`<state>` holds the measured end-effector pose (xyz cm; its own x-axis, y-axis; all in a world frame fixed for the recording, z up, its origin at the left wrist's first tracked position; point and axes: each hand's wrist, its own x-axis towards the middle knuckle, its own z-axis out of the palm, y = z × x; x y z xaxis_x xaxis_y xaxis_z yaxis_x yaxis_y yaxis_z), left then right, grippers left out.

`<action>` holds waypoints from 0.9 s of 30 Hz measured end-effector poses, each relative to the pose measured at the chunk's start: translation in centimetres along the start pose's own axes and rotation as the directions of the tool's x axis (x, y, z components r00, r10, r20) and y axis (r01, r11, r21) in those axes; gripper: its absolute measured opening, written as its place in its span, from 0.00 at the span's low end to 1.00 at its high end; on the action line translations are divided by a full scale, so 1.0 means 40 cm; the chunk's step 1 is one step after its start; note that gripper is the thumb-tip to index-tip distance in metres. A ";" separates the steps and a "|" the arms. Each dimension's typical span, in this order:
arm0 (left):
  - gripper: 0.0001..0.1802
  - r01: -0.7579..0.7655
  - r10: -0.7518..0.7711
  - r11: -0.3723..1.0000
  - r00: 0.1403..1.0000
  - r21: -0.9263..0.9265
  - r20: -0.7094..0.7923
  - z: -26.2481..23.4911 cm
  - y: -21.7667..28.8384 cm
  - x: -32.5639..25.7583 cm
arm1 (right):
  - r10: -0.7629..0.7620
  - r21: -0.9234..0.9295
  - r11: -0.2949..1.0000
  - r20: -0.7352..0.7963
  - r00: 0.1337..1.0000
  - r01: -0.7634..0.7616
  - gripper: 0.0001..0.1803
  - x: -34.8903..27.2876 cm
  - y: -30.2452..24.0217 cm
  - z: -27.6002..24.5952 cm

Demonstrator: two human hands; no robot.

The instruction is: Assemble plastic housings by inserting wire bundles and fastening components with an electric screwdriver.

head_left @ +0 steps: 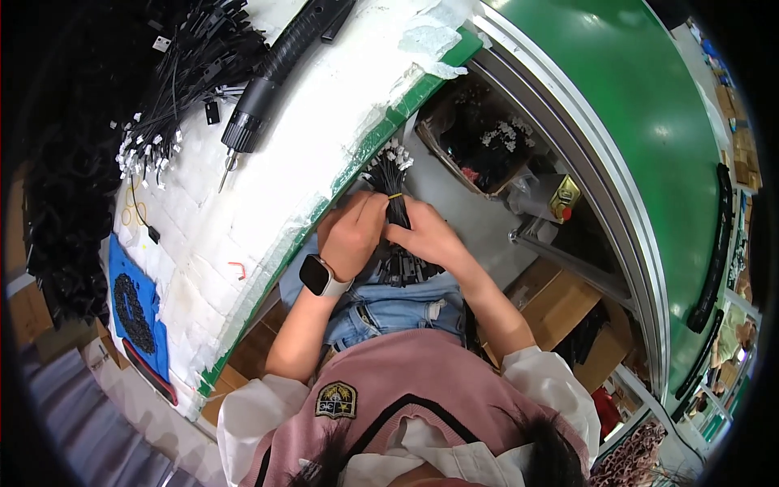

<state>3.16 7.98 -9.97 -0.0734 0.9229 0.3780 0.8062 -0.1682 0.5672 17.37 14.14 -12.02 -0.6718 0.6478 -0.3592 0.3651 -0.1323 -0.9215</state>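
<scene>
Location: the bundle of black cables (398, 217) is above the person's lap, just off the bench (268, 195) edge, white connectors up, dark ends down.

Hands: the right hand (428, 235) closes round the bundle below the yellow band (395, 196), thumb across the front. The left hand (355, 234) is drawn together, its fingertips pinching the bundle at the band; exactly what lies between them is partly hidden.

Handling, in my judgement: the right grip should be firm enough that no cable slides, without crushing the leads. The band is best seated flat and snug, clear of the connectors, with every strand inside it. Connector heads look uneven; levelling them calls for a light touch, since pulling on single leads could strain them.

Count: one bundle in hand, one band around it; its cables overlap too much to number. On the bench: one electric screwdriver (258, 101), one cable heap (199, 69), one blue sheet (158, 325) bearing one pile of small black pieces (130, 308), one bent red piece (237, 269). On the left wrist: one watch (316, 276).
</scene>
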 end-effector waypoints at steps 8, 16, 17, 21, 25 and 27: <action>0.07 -0.027 0.024 0.999 0.993 0.030 0.118 0.023 -0.022 0.009 | -0.007 -0.181 0.983 -0.043 0.999 -0.001 0.22 0.009 0.031 0.002; 0.03 0.004 0.008 0.992 0.995 -0.123 0.100 0.023 -0.005 0.009 | -0.010 -0.056 0.998 -0.118 0.993 0.003 0.16 -0.023 0.018 0.000; 0.03 0.012 0.002 0.992 0.994 -0.126 0.109 0.024 -0.003 0.011 | -0.009 -0.057 0.998 -0.135 0.991 0.001 0.16 -0.021 0.024 -0.002; 0.03 0.012 0.003 0.993 0.993 -0.119 0.120 0.021 -0.016 0.009 | -0.040 -0.062 0.998 -0.173 0.984 0.030 0.17 -0.012 0.035 0.006; 0.03 -0.003 0.013 0.997 0.991 -0.077 0.133 0.015 -0.031 -0.002 | -0.040 -0.036 0.999 -0.161 0.986 0.035 0.16 -0.015 0.031 0.007; 0.03 0.006 0.004 0.998 0.991 -0.070 0.136 0.012 -0.034 -0.005 | -0.043 -0.043 0.998 -0.161 0.986 0.036 0.16 -0.015 0.028 0.009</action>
<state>2.35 8.17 -11.16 0.0105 0.9608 0.2769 0.7625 -0.1868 0.6194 17.95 13.32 -12.90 -0.5745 0.7649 -0.2913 0.3677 -0.0768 -0.9268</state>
